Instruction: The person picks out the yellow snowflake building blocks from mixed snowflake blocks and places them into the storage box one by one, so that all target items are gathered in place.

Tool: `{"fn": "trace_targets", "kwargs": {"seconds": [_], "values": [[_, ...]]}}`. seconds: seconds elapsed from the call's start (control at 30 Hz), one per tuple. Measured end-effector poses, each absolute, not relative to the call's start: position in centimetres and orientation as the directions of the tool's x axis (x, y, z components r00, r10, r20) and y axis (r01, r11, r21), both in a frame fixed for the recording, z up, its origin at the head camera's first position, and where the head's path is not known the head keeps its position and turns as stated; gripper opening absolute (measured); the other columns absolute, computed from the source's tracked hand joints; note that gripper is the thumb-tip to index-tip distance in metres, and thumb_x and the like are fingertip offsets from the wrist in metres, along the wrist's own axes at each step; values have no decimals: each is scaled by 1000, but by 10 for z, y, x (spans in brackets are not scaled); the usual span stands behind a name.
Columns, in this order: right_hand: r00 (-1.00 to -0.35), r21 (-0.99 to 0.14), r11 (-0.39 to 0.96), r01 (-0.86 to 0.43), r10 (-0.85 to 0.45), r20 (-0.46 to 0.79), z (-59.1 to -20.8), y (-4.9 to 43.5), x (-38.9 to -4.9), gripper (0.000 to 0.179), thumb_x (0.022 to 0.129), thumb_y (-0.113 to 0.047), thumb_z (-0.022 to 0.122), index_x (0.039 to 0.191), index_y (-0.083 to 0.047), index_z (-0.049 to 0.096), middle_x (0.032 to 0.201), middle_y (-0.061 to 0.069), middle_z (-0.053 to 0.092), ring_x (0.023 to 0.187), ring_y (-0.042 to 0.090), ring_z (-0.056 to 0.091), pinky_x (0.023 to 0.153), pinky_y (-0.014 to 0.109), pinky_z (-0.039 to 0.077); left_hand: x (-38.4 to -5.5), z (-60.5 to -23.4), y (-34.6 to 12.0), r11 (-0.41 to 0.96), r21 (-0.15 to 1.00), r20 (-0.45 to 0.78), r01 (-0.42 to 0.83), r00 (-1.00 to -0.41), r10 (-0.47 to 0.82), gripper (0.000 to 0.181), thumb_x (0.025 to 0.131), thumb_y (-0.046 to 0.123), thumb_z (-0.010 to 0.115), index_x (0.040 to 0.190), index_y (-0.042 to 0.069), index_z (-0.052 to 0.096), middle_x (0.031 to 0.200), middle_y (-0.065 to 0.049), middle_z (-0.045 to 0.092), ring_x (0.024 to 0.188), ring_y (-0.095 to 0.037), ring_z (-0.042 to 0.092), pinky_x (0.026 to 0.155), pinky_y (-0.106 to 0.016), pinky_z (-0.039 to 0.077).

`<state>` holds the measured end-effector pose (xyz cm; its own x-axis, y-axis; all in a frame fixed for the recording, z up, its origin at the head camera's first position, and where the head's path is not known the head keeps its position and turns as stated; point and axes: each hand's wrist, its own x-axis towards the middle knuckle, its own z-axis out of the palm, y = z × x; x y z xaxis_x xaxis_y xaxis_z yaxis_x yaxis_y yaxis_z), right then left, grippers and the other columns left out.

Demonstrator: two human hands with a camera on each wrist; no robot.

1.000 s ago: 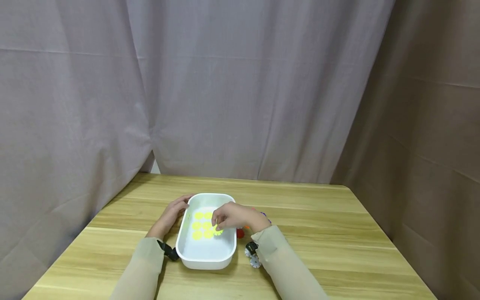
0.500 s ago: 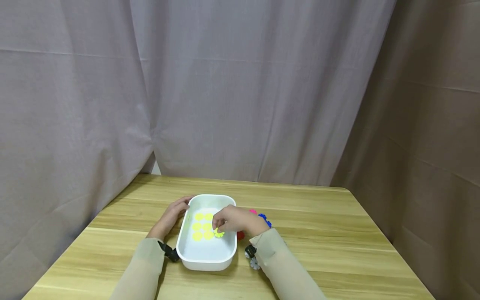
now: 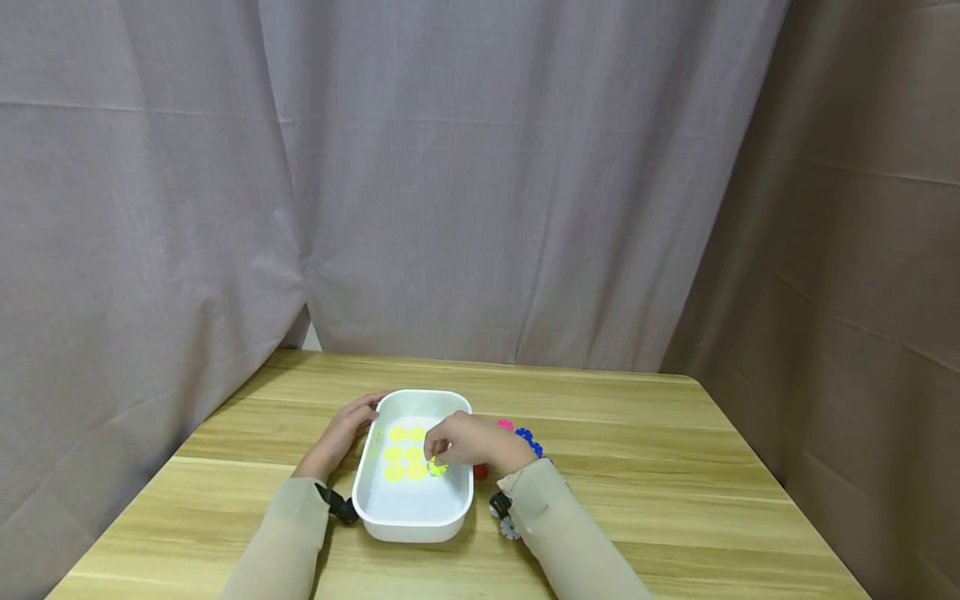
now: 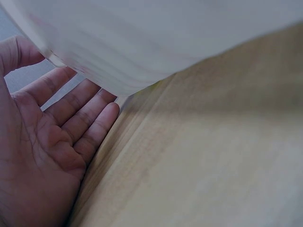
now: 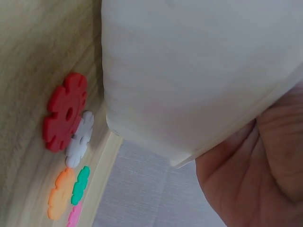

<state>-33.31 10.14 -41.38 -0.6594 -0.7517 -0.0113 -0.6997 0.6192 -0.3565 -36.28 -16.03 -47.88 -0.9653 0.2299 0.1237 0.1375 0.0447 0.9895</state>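
Observation:
A white rectangular tray [image 3: 415, 531] stands on the wooden table, with several yellow snowflake discs [image 3: 394, 472] laid flat in rows inside. Over the tray's right part, my right hand [image 3: 471, 440] pinches a yellow notched disc [image 3: 437, 469] between thumb and fingertips, close to the tray floor. The tray wall hides those fingertips in the right wrist view. My left hand [image 3: 343, 433] rests along the tray's left side. In the left wrist view its fingers [image 4: 78, 101] lie fairly straight against the outer wall, the thumb near the rim.
Right of the tray lie loose snowflake discs: red [image 5: 66, 113], white [image 5: 79, 139], orange [image 5: 61, 194], green [image 5: 80, 184] and pink [image 3: 506, 425]. Blue discs [image 3: 525, 435] and a grey disc [image 3: 509, 528] sit around my right wrist. Grey curtains [image 3: 480, 183] hang behind the table.
My right hand has shifted slightly down toward me with the yellow disc, whose angle has changed a little. The left hand and tray stay nearly in place.

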Motion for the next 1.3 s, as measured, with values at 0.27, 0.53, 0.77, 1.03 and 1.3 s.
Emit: {"fn": "trace_targets", "kwargs": {"seconds": [0.27, 0.53, 0.77, 1.03, 1.3], "values": [[-636, -367, 590, -719, -771, 6, -414, 102, -333, 9, 88, -6, 74, 89, -15, 75, 84, -9, 71, 81, -1, 60, 73, 18, 49, -363, -479, -160, 48, 990, 120, 135, -966, 229, 51, 92, 15, 51, 142, 10, 58, 147, -8, 53, 133, -25, 50, 108, -32, 38], [-632, -364, 587, -723, -775, 5, -416, 103, -335, 7, 88, -9, 75, 88, -16, 74, 84, -11, 70, 81, -2, 60, 74, 17, 49, -362, -480, -161, 57, 990, 116, 132, -968, 224, 51, 93, 14, 50, 143, 9, 57, 148, -10, 52, 134, -26, 49, 109, -33, 38], [-646, -357, 603, -713, -763, 3, -416, 104, -335, 5, 89, -14, 75, 87, -18, 74, 82, -15, 67, 80, -1, 60, 72, 18, 49, -362, -479, -160, 49, 989, 121, 136, -966, 228, 50, 93, 14, 50, 143, 9, 57, 148, -9, 52, 135, -26, 48, 111, -36, 36], [-674, -350, 630, -693, -739, 4, -417, 104, -331, 3, 89, -17, 76, 89, -20, 75, 82, -18, 65, 80, 0, 59, 74, 19, 49, -361, -479, -159, 53, 990, 115, 129, -969, 221, 50, 92, 14, 51, 142, 11, 58, 148, -7, 53, 135, -24, 48, 112, -37, 34], [-609, -384, 542, -747, -790, 70, -421, 109, -334, 7, 87, -26, 78, 89, -22, 72, 85, -17, 67, 86, 7, 65, 76, 17, 49, -363, -480, -160, 68, 989, 117, 134, -969, 218, 50, 93, 14, 50, 142, 10, 58, 148, -7, 52, 135, -23, 47, 110, -33, 36]]}}
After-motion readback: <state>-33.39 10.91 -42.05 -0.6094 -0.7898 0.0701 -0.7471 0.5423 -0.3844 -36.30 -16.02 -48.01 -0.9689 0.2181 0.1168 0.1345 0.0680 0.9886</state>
